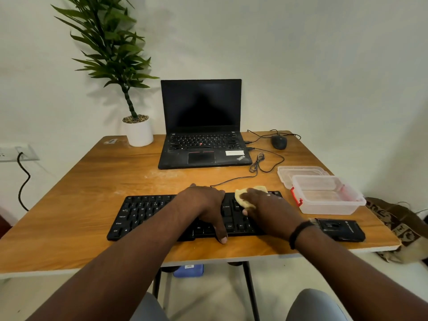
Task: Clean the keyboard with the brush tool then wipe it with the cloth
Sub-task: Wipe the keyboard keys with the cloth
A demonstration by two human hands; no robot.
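Left hand: laid palm-down across the middle of the keyboard, fingers spread over the far edge, thumb stretched to the near edge; it grips nothing.
Potted plant: white pot, tall green leaves, far-left corner of the table.
Keyboard: black, wired, lying along the near part of the wooden table; its left half is uncovered, the middle and right sections sit under both hands.
Laptop: black, lid up, screen dark, at the far centre, behind the keyboard.
Cloth: pale yellow, bunched, on the right end of the keyboard, pressed beneath the right hand.
Right hand: fingers curled over the cloth, holding it down against the keys; dark band at the wrist.
Mouse: dark, far right, cable looping toward the laptop.
Clear plastic box: red clasp, just right of the keyboard, its lid lying behind it.
Brush tool: black, flat on the table near the right edge, in front of the box, apart from both hands.
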